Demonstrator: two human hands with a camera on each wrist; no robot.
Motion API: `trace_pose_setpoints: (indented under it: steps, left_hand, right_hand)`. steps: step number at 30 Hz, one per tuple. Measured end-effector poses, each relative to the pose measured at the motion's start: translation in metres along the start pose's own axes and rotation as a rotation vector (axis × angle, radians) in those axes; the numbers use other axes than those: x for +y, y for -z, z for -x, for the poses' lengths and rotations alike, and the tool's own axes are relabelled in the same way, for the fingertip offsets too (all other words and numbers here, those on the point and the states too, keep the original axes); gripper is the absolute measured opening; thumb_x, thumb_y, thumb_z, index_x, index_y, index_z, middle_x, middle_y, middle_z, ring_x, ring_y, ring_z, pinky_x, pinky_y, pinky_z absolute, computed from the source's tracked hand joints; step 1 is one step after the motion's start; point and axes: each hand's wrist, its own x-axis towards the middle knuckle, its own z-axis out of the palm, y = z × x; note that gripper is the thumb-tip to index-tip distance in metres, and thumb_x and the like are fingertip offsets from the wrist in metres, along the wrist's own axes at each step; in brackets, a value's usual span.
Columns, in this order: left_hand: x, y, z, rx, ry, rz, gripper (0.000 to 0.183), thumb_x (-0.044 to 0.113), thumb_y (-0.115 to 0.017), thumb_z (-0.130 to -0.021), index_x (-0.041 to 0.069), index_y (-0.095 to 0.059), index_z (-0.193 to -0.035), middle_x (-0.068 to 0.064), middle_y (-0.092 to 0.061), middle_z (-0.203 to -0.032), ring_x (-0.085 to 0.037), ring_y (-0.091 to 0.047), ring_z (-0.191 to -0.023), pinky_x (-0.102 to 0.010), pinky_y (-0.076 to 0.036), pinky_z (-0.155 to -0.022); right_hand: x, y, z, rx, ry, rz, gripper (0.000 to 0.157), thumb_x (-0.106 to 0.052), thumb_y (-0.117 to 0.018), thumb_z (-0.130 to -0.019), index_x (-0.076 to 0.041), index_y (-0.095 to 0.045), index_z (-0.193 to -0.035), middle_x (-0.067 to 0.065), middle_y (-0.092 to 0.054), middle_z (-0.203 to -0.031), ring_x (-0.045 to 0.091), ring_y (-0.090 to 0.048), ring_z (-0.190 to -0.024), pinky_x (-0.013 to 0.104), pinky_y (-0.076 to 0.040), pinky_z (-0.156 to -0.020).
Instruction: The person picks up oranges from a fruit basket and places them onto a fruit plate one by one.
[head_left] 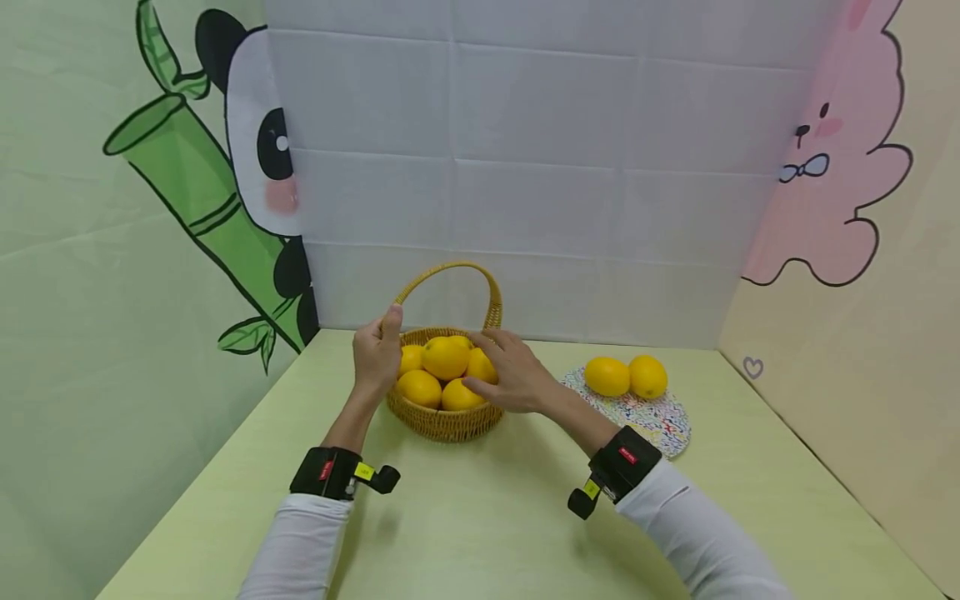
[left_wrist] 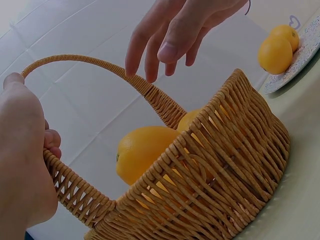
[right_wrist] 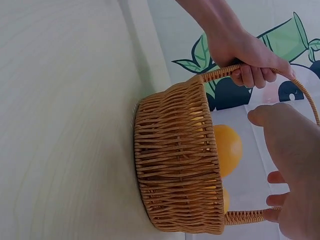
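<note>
A brown wicker basket [head_left: 448, 428] with a tall arched handle [head_left: 491, 300] stands on the table, holding several yellow lemons [head_left: 446, 358]. My left hand [head_left: 377, 357] grips the left side of that handle, its fingers curled round the wicker in the right wrist view. Over the basket's right side is my right hand [head_left: 513, 373], fingers loosely spread and nothing held in them. The left wrist view shows this right hand [left_wrist: 175, 35] above the lemons [left_wrist: 145, 150], fingertips pointing down close to the handle. It hides part of the basket's right rim in the head view.
Right of the basket, a round plate with coloured speckles [head_left: 663, 432] carries two more lemons [head_left: 627, 377], side by side at its back. A pale yellow-green table [head_left: 465, 525] lies under everything. Behind it hangs a white cloth backdrop [head_left: 540, 208], with printed side walls left and right.
</note>
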Motion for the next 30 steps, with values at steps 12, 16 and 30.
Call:
trace_pose_setpoints:
  steps: [12, 16, 30]
  left_hand:
    - [-0.003, 0.003, -0.002, 0.005, -0.008, -0.013, 0.067, 0.061, -0.046, -0.104, 0.012, -0.035, -0.06, 0.002, -0.03, -0.049, -0.013, -0.024, -0.039, -0.023, -0.017, -0.037]
    - [-0.003, 0.005, -0.002, 0.003, -0.006, -0.018, 0.067, 0.06, -0.046, -0.104, 0.012, -0.035, -0.06, 0.002, -0.03, -0.049, -0.013, -0.024, -0.038, -0.023, -0.017, -0.037]
    - [-0.002, 0.014, -0.004, -0.014, 0.008, -0.001, 0.066, 0.06, -0.046, -0.104, 0.012, -0.036, -0.06, 0.005, -0.031, -0.048, -0.011, -0.025, -0.038, -0.023, -0.018, -0.036]
  right_hand:
    - [-0.007, -0.01, -0.028, -0.048, 0.061, -0.048, 0.072, -0.046, -0.061, -0.1, -0.019, -0.034, -0.161, 0.01, -0.039, -0.157, 0.027, -0.037, -0.139, 0.052, -0.037, -0.112]
    - [-0.01, -0.013, -0.037, -0.067, 0.047, -0.04, 0.072, -0.047, -0.061, -0.101, -0.019, -0.034, -0.161, 0.01, -0.04, -0.156, 0.026, -0.038, -0.138, 0.05, -0.038, -0.112]
    - [-0.023, -0.019, -0.066, -0.141, -0.042, -0.041, 0.074, -0.047, -0.06, -0.102, -0.015, -0.032, -0.162, 0.012, -0.036, -0.159, 0.028, -0.035, -0.142, 0.05, -0.034, -0.115]
